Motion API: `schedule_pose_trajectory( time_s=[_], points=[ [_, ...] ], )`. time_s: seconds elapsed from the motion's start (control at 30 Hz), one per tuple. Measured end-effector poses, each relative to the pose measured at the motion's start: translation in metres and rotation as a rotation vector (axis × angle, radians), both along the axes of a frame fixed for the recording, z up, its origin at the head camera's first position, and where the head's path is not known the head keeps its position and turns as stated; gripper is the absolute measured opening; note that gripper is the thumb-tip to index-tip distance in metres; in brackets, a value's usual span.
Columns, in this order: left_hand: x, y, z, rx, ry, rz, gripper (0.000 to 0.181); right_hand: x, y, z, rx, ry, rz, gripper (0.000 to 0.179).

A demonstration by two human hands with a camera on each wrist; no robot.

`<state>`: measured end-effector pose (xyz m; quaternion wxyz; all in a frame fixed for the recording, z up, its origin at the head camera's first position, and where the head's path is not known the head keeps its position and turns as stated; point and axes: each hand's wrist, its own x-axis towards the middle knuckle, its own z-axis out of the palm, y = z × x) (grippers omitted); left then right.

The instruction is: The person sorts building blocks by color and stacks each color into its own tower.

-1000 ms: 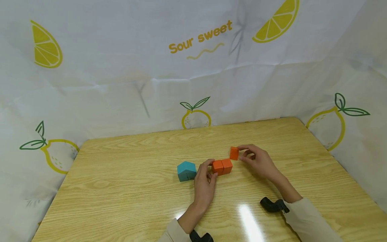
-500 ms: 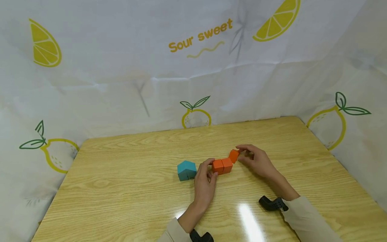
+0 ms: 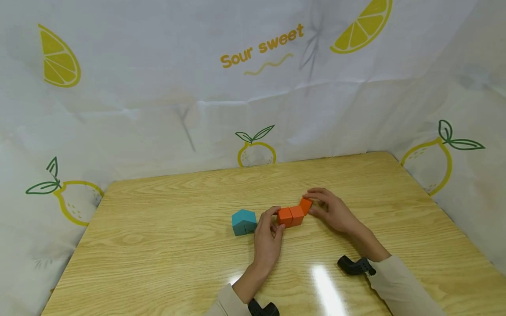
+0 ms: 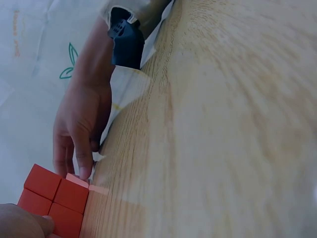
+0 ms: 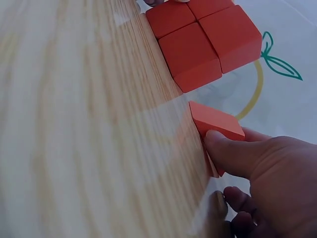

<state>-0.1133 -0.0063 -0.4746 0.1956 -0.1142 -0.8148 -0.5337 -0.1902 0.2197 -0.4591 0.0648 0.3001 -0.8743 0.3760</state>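
Observation:
Several orange blocks (image 3: 290, 217) stand together in a two-by-two stack on the table. My left hand (image 3: 268, 248) holds the stack's left end between thumb and fingers. Just behind its right end is a smaller, flatter orange block (image 3: 305, 206), which my right hand (image 3: 336, 213) pinches. In the right wrist view this flat block (image 5: 218, 121) is turned at an angle, low over the table, with a gap to the stack (image 5: 190, 52). The left wrist view has it mostly hidden behind the stack (image 4: 54, 196).
A teal block group (image 3: 243, 221) with a pointed top stands just left of my left hand. The wood-grain table (image 3: 170, 245) backs onto a white lemon-print cloth (image 3: 158, 87). Black wrist mounts (image 3: 356, 266) stick out from both sleeves.
The flat orange block has turned and come down and slightly nearer the stack's right end. My right hand has shifted a little left with it. My left hand and the stack stay put.

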Motion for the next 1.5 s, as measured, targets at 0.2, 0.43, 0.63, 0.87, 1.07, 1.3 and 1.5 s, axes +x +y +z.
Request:
schedule_pose_trajectory(
  time_s=[0.2, 0.43, 0.63, 0.87, 1.07, 1.3, 1.5],
  points=[
    [0.0, 0.0, 0.0, 0.003, -0.003, 0.002, 0.047, 0.001, -0.003, 0.002, 0.034, -0.052, 0.03, 0.048],
    [0.0, -0.001, 0.0, 0.003, 0.011, 0.003, 0.048, 0.002, -0.004, 0.004, 0.053, -0.065, -0.026, 0.041],
    [-0.001, 0.0, 0.001, 0.01, 0.017, 0.001, 0.048, 0.002, -0.002, 0.004, 0.042, -0.076, -0.077, 0.038],
    [0.0, 0.0, 0.001, 0.01, 0.006, 0.001, 0.047, 0.003, 0.0, 0.003, 0.025, -0.079, -0.074, 0.038],
    [0.0, 0.0, 0.0, 0.009, -0.002, -0.003, 0.047, 0.004, 0.0, 0.003, 0.003, -0.087, -0.084, 0.038],
    [0.0, 0.0, 0.0, 0.008, -0.004, 0.002, 0.048, 0.005, 0.0, 0.005, -0.005, -0.112, -0.119, 0.038],
    [0.0, 0.0, 0.0, 0.005, -0.012, 0.004, 0.049, 0.007, 0.0, 0.011, -0.003, -0.105, -0.136, 0.038]
  ],
)
